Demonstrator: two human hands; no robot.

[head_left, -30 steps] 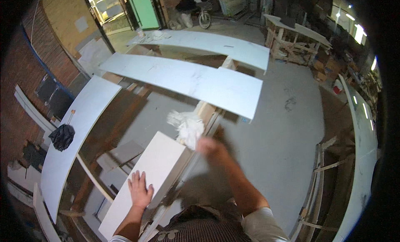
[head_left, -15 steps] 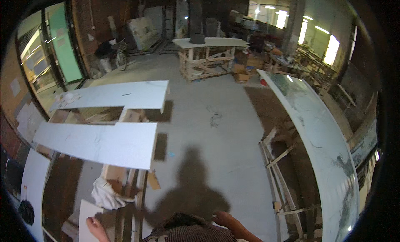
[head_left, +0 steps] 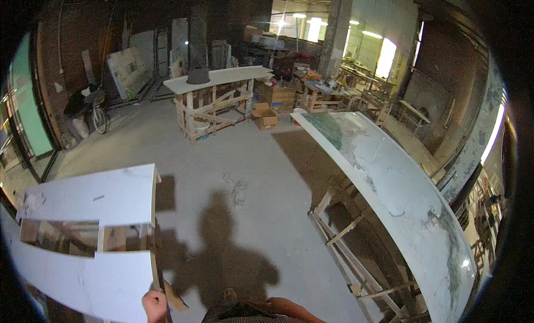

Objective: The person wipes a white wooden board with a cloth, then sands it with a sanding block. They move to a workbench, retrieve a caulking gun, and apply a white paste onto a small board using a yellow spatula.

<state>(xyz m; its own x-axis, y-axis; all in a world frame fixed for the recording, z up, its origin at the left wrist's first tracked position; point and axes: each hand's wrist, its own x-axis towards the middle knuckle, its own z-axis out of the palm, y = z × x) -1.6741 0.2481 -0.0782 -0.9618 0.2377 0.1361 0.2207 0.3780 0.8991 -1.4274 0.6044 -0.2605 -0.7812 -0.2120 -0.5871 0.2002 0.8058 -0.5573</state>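
White slab (head_left: 94, 267) with a rectangular cutout lies low on your left, resting on a timber frame that shows through the opening; its near corner sits just beside your left hand (head_left: 155, 305). That hand is at the bottom edge of the view, fingers curled into a loose fist against the slab's edge, though you cannot tell whether it actually grips anything. Your right hand is out of sight; only the forearm (head_left: 295, 311) shows at the lower edge, so its grip cannot be told. Your shadow falls on the grey concrete floor (head_left: 245, 156) ahead of you. To your right a long marbled slab (head_left: 389, 184) rests on a wooden stand. Across the floor a pale countertop (head_left: 222, 77) sits on a pallet-wood trestle with a dark cone-shaped thing on top. Near it, an open cardboard box (head_left: 266, 119) stands on the floor; what is in it is too small to tell. A bicycle (head_left: 98, 114) leans at the far left.
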